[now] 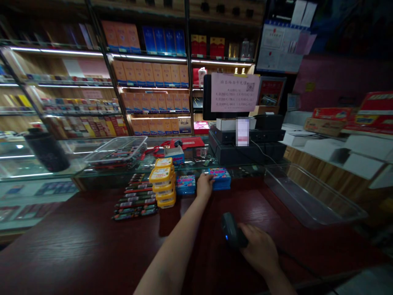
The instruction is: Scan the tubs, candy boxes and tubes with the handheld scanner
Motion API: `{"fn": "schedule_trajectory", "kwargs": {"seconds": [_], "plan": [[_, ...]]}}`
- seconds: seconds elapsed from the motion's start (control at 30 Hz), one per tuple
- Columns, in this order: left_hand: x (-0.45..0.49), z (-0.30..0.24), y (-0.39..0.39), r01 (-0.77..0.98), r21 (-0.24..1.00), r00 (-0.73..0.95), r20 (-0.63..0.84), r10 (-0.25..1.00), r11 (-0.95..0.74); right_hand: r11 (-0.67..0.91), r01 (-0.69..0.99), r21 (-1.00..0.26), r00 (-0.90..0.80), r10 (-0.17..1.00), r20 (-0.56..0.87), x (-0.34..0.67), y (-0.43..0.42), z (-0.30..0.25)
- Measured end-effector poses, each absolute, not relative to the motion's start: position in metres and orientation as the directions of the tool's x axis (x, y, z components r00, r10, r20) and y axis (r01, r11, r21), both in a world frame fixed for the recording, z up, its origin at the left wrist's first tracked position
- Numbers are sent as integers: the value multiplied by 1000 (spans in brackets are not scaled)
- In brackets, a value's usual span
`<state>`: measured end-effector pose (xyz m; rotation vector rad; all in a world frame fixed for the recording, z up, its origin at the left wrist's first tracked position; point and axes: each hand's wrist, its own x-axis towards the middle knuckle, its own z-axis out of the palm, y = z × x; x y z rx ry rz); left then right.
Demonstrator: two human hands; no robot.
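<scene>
My left hand (pixel 205 185) reaches forward over the dark red counter, its fingers closed on the left end of a stack of flat blue boxes (pixel 221 180). A second stack of similar blue boxes (pixel 186 184) stands just left of that hand. In my right hand (pixel 260 248) is a black barcode scanner (pixel 231 230) with a small blue light, held over the counter and pointing forward-left. Yellow tubs (pixel 162 182) are piled up beside the left blue stack. Left of them lie several dark, slim stick-shaped packs (pixel 136 200) in a row.
A clear plastic tray (pixel 313 219) sits at the right, and another clear tray (pixel 101 157) with slim packs is at the back left. Behind the counter stand a black tumbler (pixel 47 151), a monitor with a paper sign (pixel 235 98), and a cash drawer (pixel 245 153). The scanner's cable trails right.
</scene>
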<state>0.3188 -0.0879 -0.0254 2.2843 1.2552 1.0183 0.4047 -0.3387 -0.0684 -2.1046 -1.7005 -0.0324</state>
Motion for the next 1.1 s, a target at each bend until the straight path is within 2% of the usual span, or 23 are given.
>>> {"fn": "schedule_trajectory", "kwargs": {"seconds": [0.33,0.6,0.73,0.83,0.93,1.1], "plan": [[330,-19,-99,669,549,291,426,857,-500,-154,930,-334,244,938,246,408,-337,-72],[324,-23,-101,601,562,339,463,819,-568,-156,934,-320,241,939,246,407,-337,-67],[306,-28,-104,648,458,380,498,780,-608,-155,944,-292,243,925,292,407,-338,-72],[288,-36,-106,787,339,298,522,799,-515,-149,949,-277,238,916,322,407,-339,-75],[273,-46,-105,886,273,203,498,843,-375,-126,952,-278,218,919,329,408,-340,-77],[257,-50,-105,917,164,262,437,860,-363,-113,956,-269,209,910,358,410,-339,-81]]}}
